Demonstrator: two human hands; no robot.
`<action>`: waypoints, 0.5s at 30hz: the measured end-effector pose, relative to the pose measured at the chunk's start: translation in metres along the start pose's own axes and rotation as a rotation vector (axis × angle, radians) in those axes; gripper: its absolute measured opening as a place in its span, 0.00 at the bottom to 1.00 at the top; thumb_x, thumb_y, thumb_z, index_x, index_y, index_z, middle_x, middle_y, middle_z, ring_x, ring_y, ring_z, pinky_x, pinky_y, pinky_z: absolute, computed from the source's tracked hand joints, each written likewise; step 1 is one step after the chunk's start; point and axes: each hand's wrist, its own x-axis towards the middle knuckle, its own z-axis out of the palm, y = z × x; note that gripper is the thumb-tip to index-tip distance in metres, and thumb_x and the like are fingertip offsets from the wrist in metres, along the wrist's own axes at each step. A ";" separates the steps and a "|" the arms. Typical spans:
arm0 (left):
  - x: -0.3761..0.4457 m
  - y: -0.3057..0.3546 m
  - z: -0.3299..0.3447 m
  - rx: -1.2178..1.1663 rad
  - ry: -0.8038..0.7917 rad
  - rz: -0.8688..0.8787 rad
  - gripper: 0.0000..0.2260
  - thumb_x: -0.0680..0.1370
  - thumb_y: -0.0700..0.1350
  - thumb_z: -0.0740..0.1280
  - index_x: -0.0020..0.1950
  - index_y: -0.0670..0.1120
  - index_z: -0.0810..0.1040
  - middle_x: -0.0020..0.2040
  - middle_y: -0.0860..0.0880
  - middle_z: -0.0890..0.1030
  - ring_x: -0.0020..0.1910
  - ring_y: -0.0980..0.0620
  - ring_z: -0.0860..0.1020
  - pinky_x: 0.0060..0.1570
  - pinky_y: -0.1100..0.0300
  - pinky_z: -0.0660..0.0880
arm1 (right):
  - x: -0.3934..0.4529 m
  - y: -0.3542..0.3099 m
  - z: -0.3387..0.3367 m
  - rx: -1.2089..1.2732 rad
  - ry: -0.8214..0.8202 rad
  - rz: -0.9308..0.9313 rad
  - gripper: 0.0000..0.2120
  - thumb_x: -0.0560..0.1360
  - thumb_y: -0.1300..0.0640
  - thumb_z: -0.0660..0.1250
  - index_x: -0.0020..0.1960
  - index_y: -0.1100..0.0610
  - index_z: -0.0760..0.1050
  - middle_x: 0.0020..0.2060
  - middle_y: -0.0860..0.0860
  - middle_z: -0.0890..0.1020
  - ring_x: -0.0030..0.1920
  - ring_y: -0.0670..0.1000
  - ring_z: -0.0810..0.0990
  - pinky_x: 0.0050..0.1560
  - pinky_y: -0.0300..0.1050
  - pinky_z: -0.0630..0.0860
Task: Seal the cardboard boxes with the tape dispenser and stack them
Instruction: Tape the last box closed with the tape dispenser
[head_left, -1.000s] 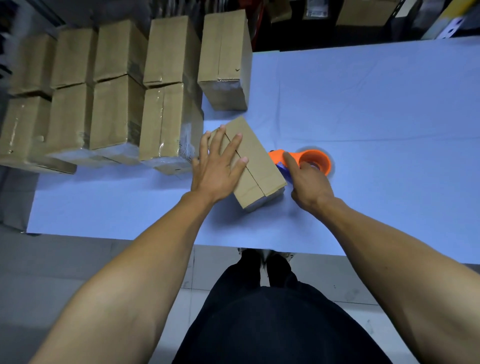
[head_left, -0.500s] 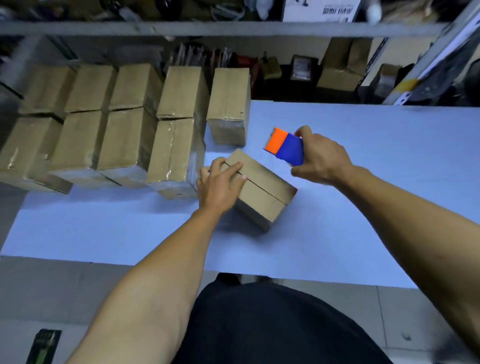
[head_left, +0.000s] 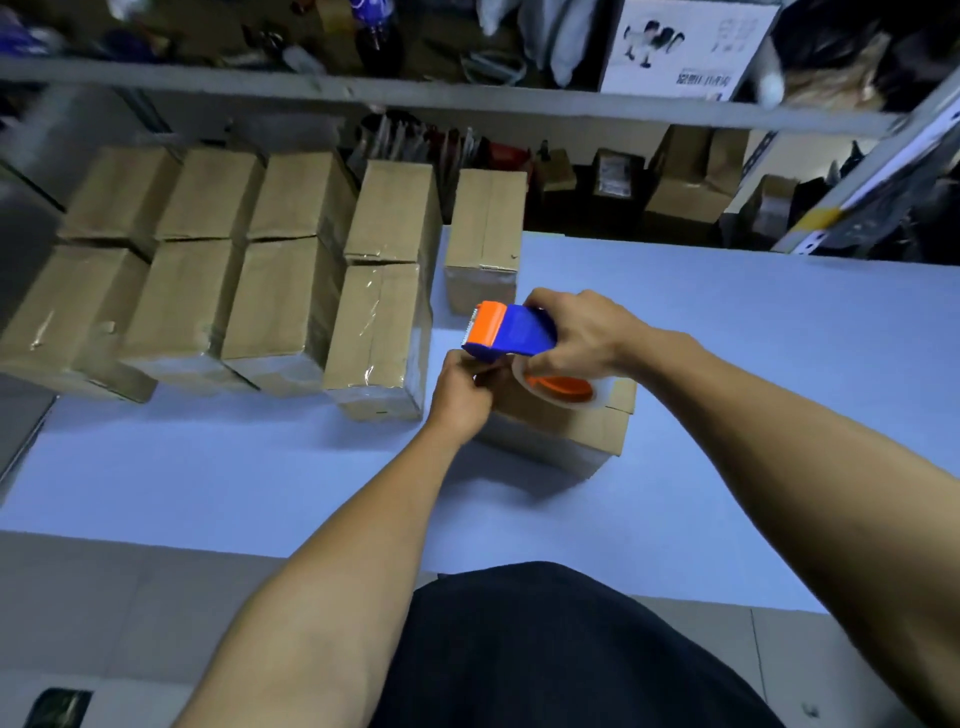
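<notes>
An unsealed cardboard box (head_left: 571, 434) lies on the blue table (head_left: 753, 415) in front of me. My right hand (head_left: 576, 335) grips the orange and blue tape dispenser (head_left: 511, 332) just above the box, its clear tape roll (head_left: 563, 387) over the box top. My left hand (head_left: 460, 395) is curled under the dispenser's front and pinches at the tape end there; the tape itself is hard to see. Several sealed boxes (head_left: 379, 332) stand stacked in rows at the left.
One single box (head_left: 485, 234) stands upright behind the dispenser. Shelving (head_left: 467, 104) with clutter runs along the far side of the table. The table's near edge is close to my body.
My right hand lifted the dispenser off the table and brought it over the box. My left hand left the box top and moved to the dispenser's front. The camera view tilted up.
</notes>
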 end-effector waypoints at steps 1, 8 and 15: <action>0.001 -0.001 -0.003 -0.048 -0.011 -0.047 0.06 0.79 0.41 0.70 0.46 0.53 0.79 0.52 0.44 0.82 0.54 0.43 0.81 0.55 0.49 0.77 | 0.002 -0.002 0.004 -0.021 -0.002 -0.009 0.25 0.71 0.41 0.71 0.62 0.50 0.69 0.50 0.51 0.78 0.46 0.56 0.76 0.43 0.46 0.71; 0.005 0.016 -0.025 -0.332 0.072 -0.274 0.13 0.82 0.45 0.57 0.43 0.50 0.79 0.43 0.51 0.81 0.42 0.52 0.71 0.42 0.58 0.68 | 0.005 0.002 0.004 -0.013 0.002 -0.024 0.24 0.72 0.42 0.71 0.61 0.49 0.68 0.48 0.50 0.78 0.46 0.57 0.76 0.43 0.45 0.69; 0.017 0.026 -0.032 -0.454 -0.065 -0.367 0.17 0.83 0.58 0.60 0.51 0.46 0.79 0.43 0.47 0.82 0.43 0.50 0.78 0.46 0.54 0.73 | 0.006 0.001 0.006 -0.042 0.020 -0.041 0.24 0.72 0.41 0.71 0.62 0.48 0.67 0.48 0.49 0.77 0.46 0.56 0.76 0.43 0.45 0.69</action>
